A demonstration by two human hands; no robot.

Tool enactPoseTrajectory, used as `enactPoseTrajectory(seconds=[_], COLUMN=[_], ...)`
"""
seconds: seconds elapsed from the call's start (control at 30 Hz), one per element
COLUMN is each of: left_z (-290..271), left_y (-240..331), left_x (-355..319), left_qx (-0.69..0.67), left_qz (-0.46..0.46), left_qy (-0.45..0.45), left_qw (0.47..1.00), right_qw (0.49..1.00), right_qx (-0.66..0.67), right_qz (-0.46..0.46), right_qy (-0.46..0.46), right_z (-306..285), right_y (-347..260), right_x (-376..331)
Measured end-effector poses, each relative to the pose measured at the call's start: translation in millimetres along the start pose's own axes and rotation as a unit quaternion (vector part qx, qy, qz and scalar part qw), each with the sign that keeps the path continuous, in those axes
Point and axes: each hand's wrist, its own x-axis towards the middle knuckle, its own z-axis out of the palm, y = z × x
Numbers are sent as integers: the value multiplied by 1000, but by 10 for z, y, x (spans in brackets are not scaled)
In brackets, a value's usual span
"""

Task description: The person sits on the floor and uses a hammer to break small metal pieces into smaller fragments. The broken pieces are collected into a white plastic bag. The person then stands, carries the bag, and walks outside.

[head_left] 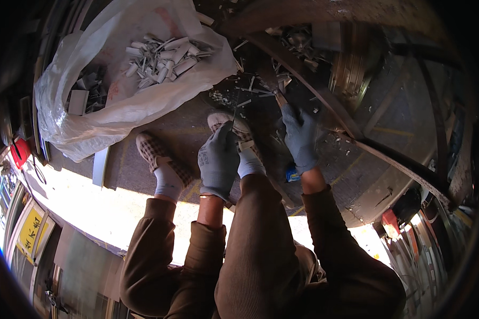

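Note:
My left hand (pixel 218 159), in a grey glove, is closed on a thin dark strip (pixel 234 110) that points up and away from the fingers. A short pale piece (pixel 245 145) shows beside this hand; whether I hold it too, I cannot tell. My right hand (pixel 300 137), also gloved in grey, grips a wooden-handled tool (pixel 281 99). Its dark head lies in shadow, so its exact kind is unclear. Small pale scraps (pixel 223 98) lie on the ground beyond my left hand.
A large white plastic sack (pixel 138 114) at the far left holds many cut pale pieces (pixel 167 59). Rusty metal bars (pixel 324 101) form a frame at the right. A blue tape measure-like object (pixel 292 173) lies near my right wrist. My slippered feet (pixel 162 157) stand close by.

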Motion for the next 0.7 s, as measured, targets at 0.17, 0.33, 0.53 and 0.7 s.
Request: enactPoseTrajectory(seconds=[0.17, 0.33, 0.53, 0.7], left_z=[-21, -34, -65, -61], left_y=[-50, -24, -105, -97], left_x=[2, 37, 44, 42], left_qx=[-4, -11, -13, -20], left_qz=[-6, 11, 3, -12], left_qy=[11, 8, 35, 30], left_qw=[1000, 1000, 999, 999], right_qw=[982, 984, 997, 993], right_qx=[181, 100, -41, 109], right_qz=[49, -137, -26, -27], right_qy=[3, 55, 55, 45], right_z=[524, 761, 550, 484], right_y=[-132, 211, 231, 112], right_x=[487, 1112, 564, 336])
